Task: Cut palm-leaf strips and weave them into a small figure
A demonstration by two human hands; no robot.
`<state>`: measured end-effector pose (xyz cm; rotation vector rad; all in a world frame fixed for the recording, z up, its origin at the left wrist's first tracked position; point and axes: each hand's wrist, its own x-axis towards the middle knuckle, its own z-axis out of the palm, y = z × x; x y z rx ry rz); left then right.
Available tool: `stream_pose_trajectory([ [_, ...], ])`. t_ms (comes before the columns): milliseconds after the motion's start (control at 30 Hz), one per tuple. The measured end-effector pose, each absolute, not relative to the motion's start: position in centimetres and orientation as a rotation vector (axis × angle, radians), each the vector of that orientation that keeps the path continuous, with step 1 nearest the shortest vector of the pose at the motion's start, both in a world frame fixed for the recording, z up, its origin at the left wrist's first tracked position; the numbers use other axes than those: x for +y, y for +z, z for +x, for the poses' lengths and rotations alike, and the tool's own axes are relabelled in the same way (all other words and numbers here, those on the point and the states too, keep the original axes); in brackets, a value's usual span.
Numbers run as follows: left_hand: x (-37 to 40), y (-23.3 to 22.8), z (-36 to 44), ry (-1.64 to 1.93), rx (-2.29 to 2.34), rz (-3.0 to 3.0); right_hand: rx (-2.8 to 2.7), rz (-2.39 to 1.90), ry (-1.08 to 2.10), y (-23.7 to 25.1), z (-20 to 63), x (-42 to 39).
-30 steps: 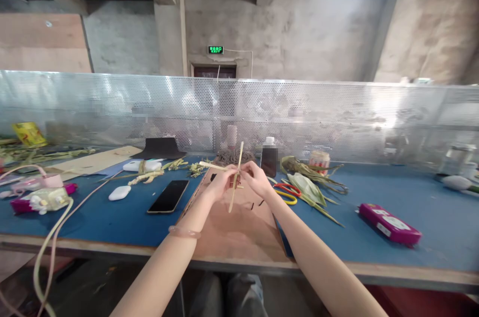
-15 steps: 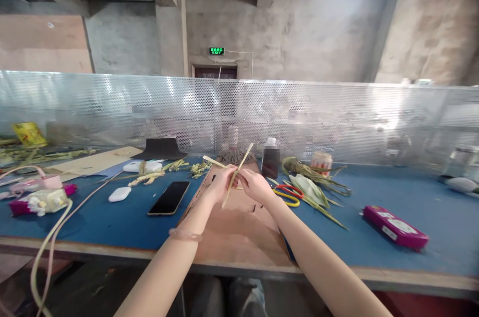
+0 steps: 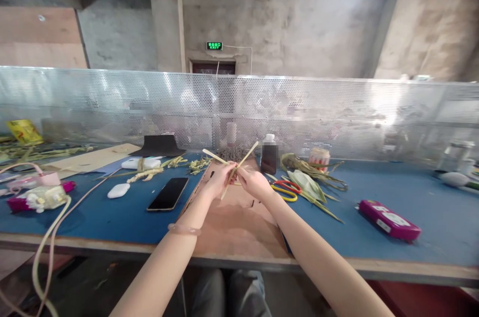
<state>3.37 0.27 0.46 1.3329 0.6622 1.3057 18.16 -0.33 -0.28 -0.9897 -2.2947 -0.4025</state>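
My left hand (image 3: 222,179) and my right hand (image 3: 252,183) meet over a brown board (image 3: 239,237), fingertips pinched close together. Between them are pale, flat plant-leaf strips (image 3: 248,154) that cross in an X. One strip end points up to the right, another up to the left, and a short tail hangs down below the fingers. Both hands are closed on the strips; the crossing itself is partly hidden by my fingers. To the right of my right hand lie scissors (image 3: 288,190) with red and yellow handles, beside a pale green husk-like leaf (image 3: 307,184).
Left on the blue table (image 3: 123,227) lie a black phone (image 3: 168,194), a white case (image 3: 119,190) and cables (image 3: 56,229). A dark bottle (image 3: 269,157) stands behind my hands. A magenta pack (image 3: 389,219) lies at right. A perforated metal screen (image 3: 157,102) closes off the back.
The upper-right strip end has swung a little further right, and its lower tail has shortened slightly. My hands stay together at nearly the same place. The whole view has shifted slightly.
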Motion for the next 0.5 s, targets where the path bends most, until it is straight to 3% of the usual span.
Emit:
stream_pose_trajectory([
  [500, 0.2, 0.5, 2.9, 1.315, 0.828, 1.474, -2.181, -0.983, -0.42, -0.8, 18.6, 0.9],
])
